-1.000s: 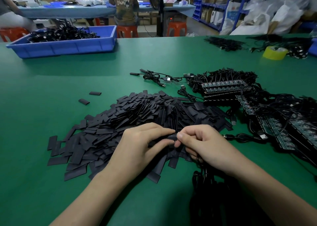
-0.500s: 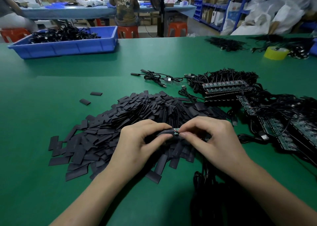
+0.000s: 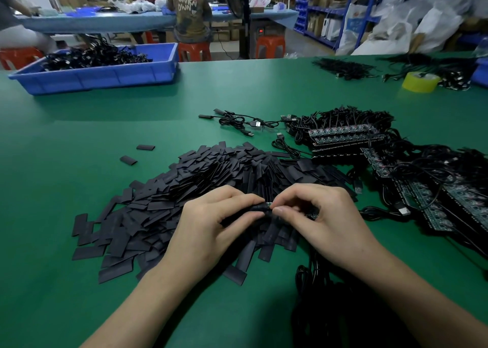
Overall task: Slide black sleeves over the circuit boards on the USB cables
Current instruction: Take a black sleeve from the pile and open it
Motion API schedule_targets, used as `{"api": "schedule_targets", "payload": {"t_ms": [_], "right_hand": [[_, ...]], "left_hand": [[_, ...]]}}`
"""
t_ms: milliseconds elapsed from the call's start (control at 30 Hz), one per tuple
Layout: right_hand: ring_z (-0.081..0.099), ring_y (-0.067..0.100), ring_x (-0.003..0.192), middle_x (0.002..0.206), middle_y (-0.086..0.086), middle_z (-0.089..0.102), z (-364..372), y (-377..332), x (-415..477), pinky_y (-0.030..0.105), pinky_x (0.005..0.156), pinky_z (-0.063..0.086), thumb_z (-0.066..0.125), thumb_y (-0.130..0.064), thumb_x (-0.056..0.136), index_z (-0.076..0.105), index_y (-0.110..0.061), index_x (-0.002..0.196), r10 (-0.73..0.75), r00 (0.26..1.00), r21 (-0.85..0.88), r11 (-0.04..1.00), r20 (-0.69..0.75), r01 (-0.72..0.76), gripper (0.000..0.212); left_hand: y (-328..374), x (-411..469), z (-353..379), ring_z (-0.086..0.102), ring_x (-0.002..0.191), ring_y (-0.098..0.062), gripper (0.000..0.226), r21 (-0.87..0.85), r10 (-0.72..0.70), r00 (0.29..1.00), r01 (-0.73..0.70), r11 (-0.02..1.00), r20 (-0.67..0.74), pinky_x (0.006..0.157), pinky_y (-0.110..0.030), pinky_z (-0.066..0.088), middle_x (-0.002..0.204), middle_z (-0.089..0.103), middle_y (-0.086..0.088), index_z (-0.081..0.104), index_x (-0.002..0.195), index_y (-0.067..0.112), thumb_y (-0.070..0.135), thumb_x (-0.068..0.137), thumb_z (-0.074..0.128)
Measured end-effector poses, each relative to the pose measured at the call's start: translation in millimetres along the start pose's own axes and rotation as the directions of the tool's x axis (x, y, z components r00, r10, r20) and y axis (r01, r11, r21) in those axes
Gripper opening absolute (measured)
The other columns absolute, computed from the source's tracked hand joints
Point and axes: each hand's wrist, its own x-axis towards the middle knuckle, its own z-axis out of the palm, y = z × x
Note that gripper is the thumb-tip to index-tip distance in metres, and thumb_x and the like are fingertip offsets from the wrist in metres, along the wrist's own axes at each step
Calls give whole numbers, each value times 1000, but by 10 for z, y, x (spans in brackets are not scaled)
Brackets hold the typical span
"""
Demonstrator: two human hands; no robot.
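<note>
Left hand (image 3: 208, 228) on sleeve (image 3: 256, 208); right hand (image 3: 324, 220), board (image 3: 269, 204) edge

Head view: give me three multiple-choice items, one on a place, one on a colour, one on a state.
1. The blue bin sits: A) at the near right corner B) far left on the table C) on the floor.
2. The tape roll is: A) red B) white C) yellow.
3. The left hand: A) pinches a black sleeve B) lies flat C) holds scissors.
Answers: B, the bin stands at the far-left edge; C, the roll at far right is yellow; A, thumb and fingers grip the sleeve while the right hand holds the circuit board.
</note>
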Motion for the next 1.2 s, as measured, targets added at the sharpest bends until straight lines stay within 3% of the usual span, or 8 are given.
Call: {"api": "schedule_targets", "payload": {"t_ms": [200, 400, 533, 633, 800, 1200], "right_hand": [[65, 11, 75, 79, -18, 70, 24, -15, -8, 15, 67, 47, 80, -14, 87, 76, -26, 87, 33, 999, 1, 999, 9, -33, 13], [65, 10, 73, 80, -15, 71, 54, -12, -22, 15, 67, 48, 79, -12, 87, 75, -29, 86, 90, 996, 56, 994, 13, -90, 18], [66, 13, 71, 80, -6, 72, 58, -16, -14, 24, 66, 53, 77, -13, 89, 76, -30, 92, 214, 977, 241, 949, -16, -204, 17], [70, 16, 67, 80, 1, 75, 13, -6, 9, 29, 66, 56, 70, -15, 96, 76, -24, 93, 280, 958, 314, 905, 69, -287, 11], [64, 17, 56, 69, 8, 72, -22, -18, 36, 25, 59, 53, 64, -9, 99, 73, -9, 90, 320, 918, 437, 808, 235, -394, 12], [62, 17, 55, 68, 8, 71, -4, -23, 29, 23, 58, 51, 66, -12, 98, 72, -10, 85, 332, 882, 447, 768, 335, -458, 15]], "left_hand": [[-6, 6, 9, 67, 86, -1, 21, -30, -10, 1000, 11, 999, 20, 80, -12, 48, 95, 72, 8, 81, 107, 16, 26, 89, 77], [1, 9, 30, 67, 86, 2, 21, -56, -24, 999, 25, 998, 24, 80, -11, 48, 93, 73, 10, 81, 106, 16, 25, 87, 79], [34, 36, 17, 69, 86, -2, 19, -125, -90, 996, 86, 988, -27, 78, -13, 49, 94, 75, 13, 81, 105, 20, 26, 87, 79], [57, 38, 10, 69, 86, -2, 19, -125, -85, 995, 79, 989, -45, 76, -12, 47, 93, 74, 13, 81, 105, 18, 23, 87, 78], [48, 15, 5, 71, 88, -5, 19, -96, -21, 999, 18, 995, -29, 80, -19, 53, 96, 75, 7, 81, 106, 14, 20, 87, 81], [39, -3, 26, 67, 90, -1, 20, -35, 79, 997, -79, 996, 16, 85, -13, 49, 98, 73, 7, 80, 108, 12, 22, 90, 77]]}}
